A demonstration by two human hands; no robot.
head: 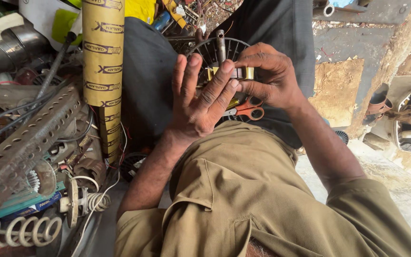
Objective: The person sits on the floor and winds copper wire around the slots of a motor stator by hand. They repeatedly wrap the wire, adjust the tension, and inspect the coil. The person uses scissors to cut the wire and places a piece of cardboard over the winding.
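A round black motor part (210, 50) with radial slots and a metal shaft (220, 44) rests on my lap. My left hand (198, 102) lies flat over its near side, fingers spread, fingertips pressing a yellowish strip (243, 72) wound across it. From the right, my right hand (267, 76) pinches the same strip with fingers curled. Orange-handled scissors (248, 108) lie just below my hands on dark trousers, partly hidden by the left hand.
A tall yellow printed roll (102, 52) stands at left. A perforated metal angle bar (24, 145), wires, springs (22, 232) and scrap motor parts crowd the left side. Concrete floor and a rusty pipe piece (377, 101) lie at right.
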